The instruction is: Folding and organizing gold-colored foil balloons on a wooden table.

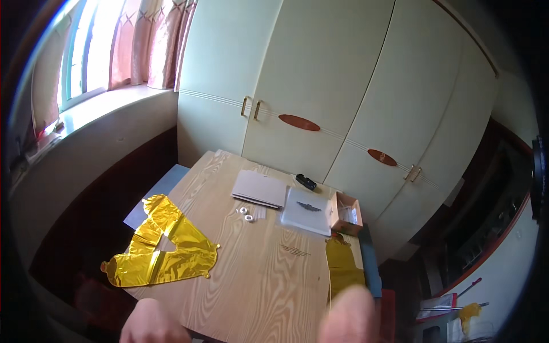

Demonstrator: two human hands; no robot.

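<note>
Low in the picture, my left hand [151, 323] is at the table's near edge, back of the hand up, with its fingers hidden. A flat, uninflated gold foil balloon [177, 260], shaped like a letter A, lies just beyond it and hangs over the table's left edge. My right hand [349, 317] is smeared by motion at the near right, and its fingers cannot be made out. Behind that hand a second flat gold foil balloon [343, 260] lies along the right edge, partly covered by the hand.
On the wooden table [251, 286] lie a stack of pale sheets [259, 187], two small white tape rolls [249, 218], a clear plastic sleeve [306, 211], a black object [306, 182] and an open box [346, 214]. A cream wardrobe [309, 68] stands behind, a curtained window left.
</note>
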